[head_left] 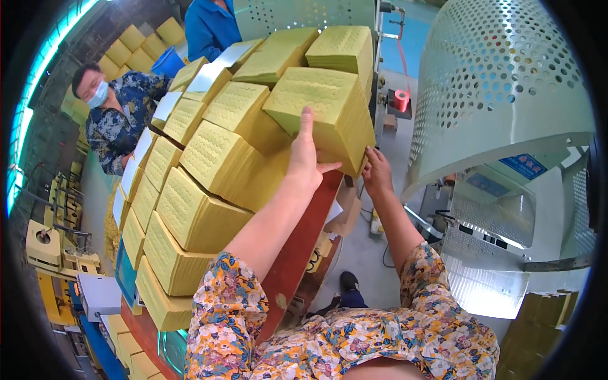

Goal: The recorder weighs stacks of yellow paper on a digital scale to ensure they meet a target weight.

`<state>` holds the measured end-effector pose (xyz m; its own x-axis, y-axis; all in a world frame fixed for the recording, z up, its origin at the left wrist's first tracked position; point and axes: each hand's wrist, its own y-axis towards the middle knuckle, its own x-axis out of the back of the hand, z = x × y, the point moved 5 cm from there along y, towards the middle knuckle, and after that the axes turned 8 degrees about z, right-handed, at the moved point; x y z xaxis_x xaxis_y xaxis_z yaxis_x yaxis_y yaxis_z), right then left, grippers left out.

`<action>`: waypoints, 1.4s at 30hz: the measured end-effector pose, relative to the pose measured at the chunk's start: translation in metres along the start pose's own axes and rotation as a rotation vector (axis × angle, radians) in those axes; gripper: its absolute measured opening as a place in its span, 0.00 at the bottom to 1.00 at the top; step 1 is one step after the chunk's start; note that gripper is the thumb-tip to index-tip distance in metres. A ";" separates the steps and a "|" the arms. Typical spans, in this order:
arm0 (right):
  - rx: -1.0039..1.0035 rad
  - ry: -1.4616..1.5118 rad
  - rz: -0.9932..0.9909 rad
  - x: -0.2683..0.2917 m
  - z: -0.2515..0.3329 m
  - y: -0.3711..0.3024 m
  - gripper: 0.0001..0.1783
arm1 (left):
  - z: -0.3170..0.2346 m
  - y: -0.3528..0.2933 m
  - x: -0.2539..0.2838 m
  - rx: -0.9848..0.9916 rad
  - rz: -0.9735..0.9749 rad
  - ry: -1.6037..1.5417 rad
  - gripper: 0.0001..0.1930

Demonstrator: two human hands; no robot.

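Observation:
A thick block of yellow paper sheets [316, 95], its top marked with rows of wavy cuts, sits at the table's right end. My left hand [305, 158] grips its near side, thumb up over the top edge and fingers lower down. At the block's lower right corner, my right hand [377, 172] has its fingertips closed on the edge of the sheets. Just left of my left hand stands another yellow paper stack [218, 152]. Behind the held block is a similar stack [342, 47].
Rows of yellow stacks cover the red table [285, 266], some topped with white sheets [206, 77]. A perforated metal guard [500, 82] rises at the right. Beyond the table are a masked person [120, 120] and a blue-sleeved person [209, 28]. A red roll [401, 100] lies at the back.

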<state>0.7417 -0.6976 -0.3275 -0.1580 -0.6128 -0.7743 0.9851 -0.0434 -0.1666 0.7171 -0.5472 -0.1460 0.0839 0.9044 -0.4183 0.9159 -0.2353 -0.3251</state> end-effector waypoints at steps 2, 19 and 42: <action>-0.013 0.011 0.036 0.002 0.000 -0.001 0.20 | 0.002 -0.017 0.000 -0.074 -0.097 0.007 0.54; -0.677 -0.148 0.588 -0.072 -0.105 -0.271 0.17 | 0.049 -0.369 0.122 -0.195 -0.135 -0.300 0.22; -1.247 -0.423 1.561 -0.361 -0.436 -0.925 0.10 | 0.266 -1.033 0.295 -0.752 -1.343 -0.276 0.20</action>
<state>-0.1419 -0.0921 -0.1602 0.8041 0.2984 -0.5141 -0.3607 0.9324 -0.0228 -0.3088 -0.1318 -0.1595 -0.9197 0.1878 -0.3448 0.2439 0.9614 -0.1271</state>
